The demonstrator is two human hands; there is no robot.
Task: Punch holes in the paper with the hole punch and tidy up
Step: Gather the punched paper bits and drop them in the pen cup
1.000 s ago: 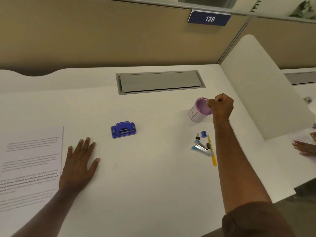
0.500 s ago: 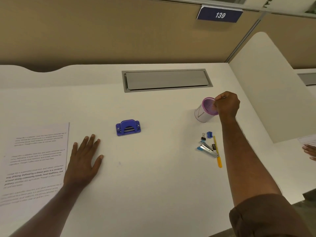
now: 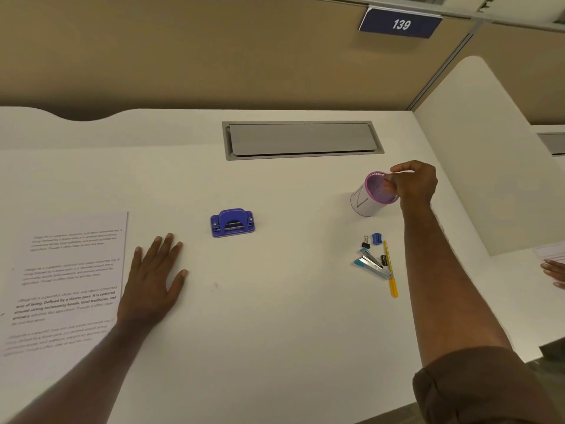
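A blue hole punch (image 3: 232,223) stands on the white desk (image 3: 275,316), in the middle. A printed paper sheet (image 3: 67,280) lies flat at the left edge. My left hand (image 3: 153,280) rests palm down on the desk just right of the sheet, fingers spread, holding nothing. At the right, a purple mesh pen cup (image 3: 363,203) with a white paper wrap leans toward me. My right hand (image 3: 412,185) pinches its far rim, fingertips inside the rim.
Below the cup lie a blue stapler (image 3: 371,264), a yellow pen (image 3: 390,270), a blue sharpener (image 3: 377,238) and a black binder clip (image 3: 365,242). A grey cable hatch (image 3: 301,139) sits at the back. A white divider (image 3: 489,163) bounds the right; another person's hand (image 3: 555,272) shows beyond it.
My right hand has loosened from a closed fist over the cup to a pinch on its rim. My left hand, the punch and the paper have stayed put.
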